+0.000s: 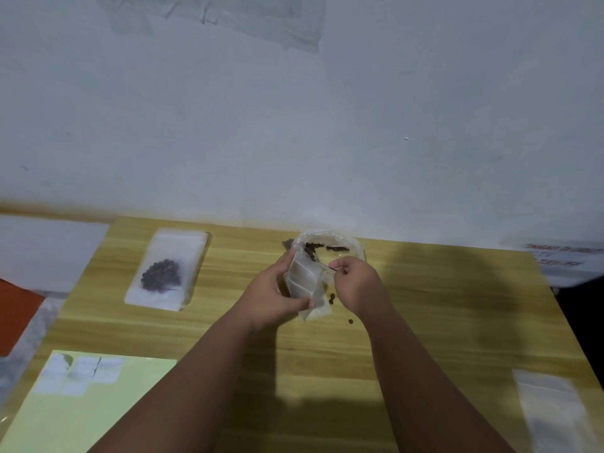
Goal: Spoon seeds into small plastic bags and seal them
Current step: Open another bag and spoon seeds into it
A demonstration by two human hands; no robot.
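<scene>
At frame centre we hold a small plastic bag (305, 282), seemingly unfilled. Our left hand (271, 295) grips its side and our right hand (356, 282) pinches its mouth. Behind it lies the seed pouch (327, 248). One filled bag (166, 269) lies centre-left, and empty bags (552, 410) wait lower right.

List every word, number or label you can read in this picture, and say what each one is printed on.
Paper sign at the far right: one red line with darker lines below, all too blurred to read.
White stickers on the green sheet: blurred, nothing legible.
Filled seed bag and held bag: no print visible.
No text can be quoted.
</scene>
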